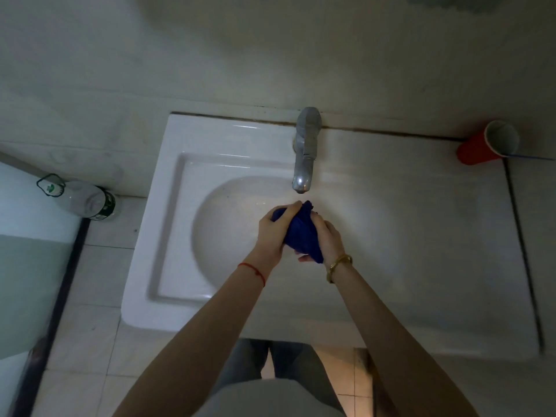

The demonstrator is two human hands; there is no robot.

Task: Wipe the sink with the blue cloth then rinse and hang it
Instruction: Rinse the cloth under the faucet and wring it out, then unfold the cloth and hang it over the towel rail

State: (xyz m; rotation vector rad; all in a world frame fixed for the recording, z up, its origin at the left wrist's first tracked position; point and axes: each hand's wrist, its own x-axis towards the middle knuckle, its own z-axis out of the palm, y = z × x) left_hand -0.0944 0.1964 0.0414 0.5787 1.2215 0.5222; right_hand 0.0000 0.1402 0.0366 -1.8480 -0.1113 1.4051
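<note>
The blue cloth [301,233] is bunched into a tight wad over the bowl of the white sink [168,206]. My left hand [274,233] grips its left side with fingers curled round the top. My right hand [326,239] grips its right side, and a corner of cloth hangs below that palm. Both hands are just in front of and below the spout of the metal tap [304,152]. I cannot tell whether water is running.
A red cup [481,144] lies tipped on the counter at the back right. A clear plastic bottle [82,197] lies on the tiled floor left of the sink, near a glass panel [27,251]. White tiled wall behind.
</note>
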